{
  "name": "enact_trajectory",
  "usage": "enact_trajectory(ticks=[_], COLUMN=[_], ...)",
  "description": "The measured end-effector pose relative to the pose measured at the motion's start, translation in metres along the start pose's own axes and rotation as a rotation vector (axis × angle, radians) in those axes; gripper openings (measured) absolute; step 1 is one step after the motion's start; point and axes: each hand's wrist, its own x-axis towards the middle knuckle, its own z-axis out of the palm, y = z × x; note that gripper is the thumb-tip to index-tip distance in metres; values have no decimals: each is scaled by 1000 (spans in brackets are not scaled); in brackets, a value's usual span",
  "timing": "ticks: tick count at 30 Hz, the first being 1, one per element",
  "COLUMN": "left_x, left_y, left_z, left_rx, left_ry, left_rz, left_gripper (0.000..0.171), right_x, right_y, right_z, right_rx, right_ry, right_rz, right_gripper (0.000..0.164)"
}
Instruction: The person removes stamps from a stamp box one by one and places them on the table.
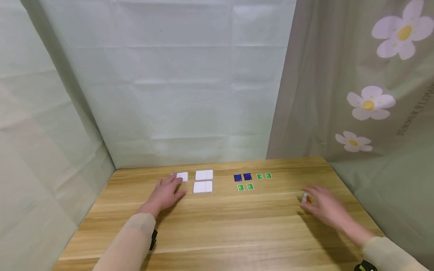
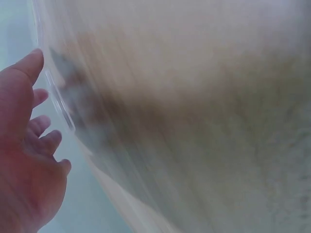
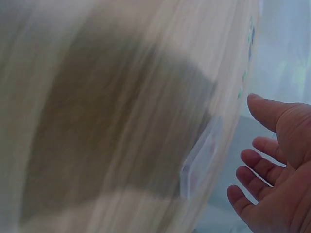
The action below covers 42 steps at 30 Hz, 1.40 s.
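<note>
My left hand (image 1: 165,194) lies at the far left of the table, fingertips over a white card (image 1: 183,176) in a clear holder and partly hiding it. Its fingers are loosely spread. My right hand (image 1: 326,207) hovers at the table's right side, beside a small clear flat case (image 1: 307,199) with a red-orange picture in it. In the right wrist view this clear case (image 3: 201,159) lies on the wood, and the right fingers (image 3: 262,165) are relaxed and apart from it.
Two clear holders with white cards (image 1: 203,186) lie right of the left hand. Mid-table are two dark blue squares (image 1: 242,177) and several green squares (image 1: 250,186). Pale curtains (image 1: 190,94) hang behind the table, and a flowered curtain (image 1: 315,82) at the right.
</note>
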Motion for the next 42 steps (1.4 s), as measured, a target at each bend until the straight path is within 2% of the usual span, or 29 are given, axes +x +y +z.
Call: enact_trajectory(ticks=[5, 9, 14, 21, 29, 42], left_x=[-2, -2, 1, 5, 5, 7], left_y=[5, 17, 44, 84, 129, 180], left_z=[-5, -11, -13, -4, 1, 19], left_rx=[8, 28, 68, 105, 70, 82], left_ry=[23, 44, 46, 62, 57, -3], left_rz=[7, 26, 56, 137, 205, 290], left_gripper=[60, 59, 60, 57, 59, 62], right_x=[-8, -15, -22, -25, -28, -31], right_y=[13, 19, 24, 28, 34, 39], right_z=[-2, -4, -7, -11, -10, -10], right_rx=[21, 19, 18, 4, 9, 6], right_ry=[11, 6, 4, -18, -7, -47], right_rz=[-2, 7, 13, 48, 39, 81], right_gripper=[66, 70, 71, 72, 72, 70])
